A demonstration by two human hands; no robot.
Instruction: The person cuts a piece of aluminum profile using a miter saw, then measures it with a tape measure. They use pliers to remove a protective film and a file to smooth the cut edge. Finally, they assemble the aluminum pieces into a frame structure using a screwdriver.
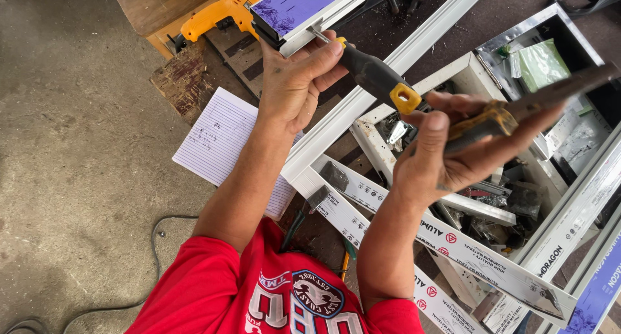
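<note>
My left hand [294, 82] pinches the front of a screwdriver with a black and yellow handle [375, 75]. Its metal tip meets the end of a white aluminium frame piece with a purple film [304, 7]. My right hand [446, 153] is closed around a long tool with a yellow-brown grip and a blurred grey metal end [524, 104]. Its fingertips sit right beside the screwdriver's yellow butt. Both hands hover over a bench covered with white frame pieces.
A yellow power drill [217, 14] lies by wooden blocks at the top left. A lined sheet of paper [217, 140] rests under my left forearm. White aluminium profiles [466, 250] and open trays of small hardware [550, 62] crowd the right. A cable [155, 243] runs over the concrete floor.
</note>
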